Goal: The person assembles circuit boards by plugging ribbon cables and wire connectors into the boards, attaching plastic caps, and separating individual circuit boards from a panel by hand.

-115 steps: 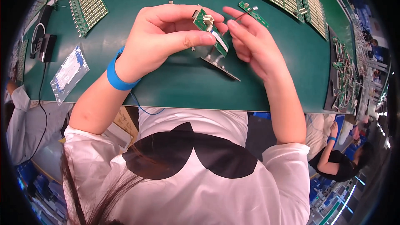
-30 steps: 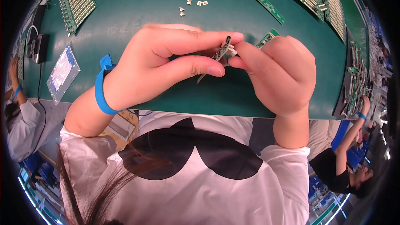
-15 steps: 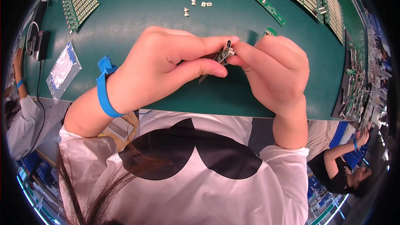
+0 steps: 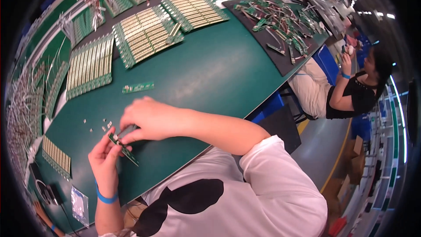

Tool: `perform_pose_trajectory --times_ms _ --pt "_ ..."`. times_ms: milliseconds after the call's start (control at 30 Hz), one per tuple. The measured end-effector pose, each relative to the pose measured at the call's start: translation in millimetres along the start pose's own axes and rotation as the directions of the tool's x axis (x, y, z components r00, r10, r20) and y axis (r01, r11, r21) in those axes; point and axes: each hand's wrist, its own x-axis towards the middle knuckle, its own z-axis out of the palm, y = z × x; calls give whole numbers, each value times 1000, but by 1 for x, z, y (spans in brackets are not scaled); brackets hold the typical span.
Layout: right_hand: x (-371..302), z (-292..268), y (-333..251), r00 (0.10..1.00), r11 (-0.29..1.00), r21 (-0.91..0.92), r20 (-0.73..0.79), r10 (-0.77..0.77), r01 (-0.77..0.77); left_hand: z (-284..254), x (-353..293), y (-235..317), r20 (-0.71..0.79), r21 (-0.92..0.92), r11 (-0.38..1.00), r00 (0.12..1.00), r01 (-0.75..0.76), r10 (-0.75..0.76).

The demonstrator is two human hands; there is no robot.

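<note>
Desk (image 4: 206,66), green, one; I have it running from a left end, below, to a right end, above.
Dark mat (image 4: 283,66), right end, reaching the near edge; tangled wired boards on it.
Gold-striped panels (image 4: 147,35), several, along the far edge.
Right hand (image 4: 151,120), fingers bent at the held board's upper end; whether its grip pinches anything, I cannot tell.
Left hand (image 4: 104,156), grip pinching that same end between thumb and fingers.
Green circuit board (image 4: 129,154), one, held aslant over the desk near its near edge, towards the left end. I judge it light, stiff, smooth-faced and fragile at its fittings; I would take it by the long edges. Narrow, green, with a pale fitting near the pinched end.
Loose strip board (image 4: 138,87), green, flat, farther in from the near edge.
Small white pieces (image 4: 104,128), several, scattered just beyond the left hand.
</note>
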Motion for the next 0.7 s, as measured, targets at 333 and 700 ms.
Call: perform_pose_trajectory --times_ms 333,700 --pt "-140 -162 68 703 343 900 -61 709 -268 36 21 14 113 11 1000 993 25 -26" --pt "-252 -340 260 26 168 973 -166 986 -155 46 30 -1 117 1 978 972 207 -205"
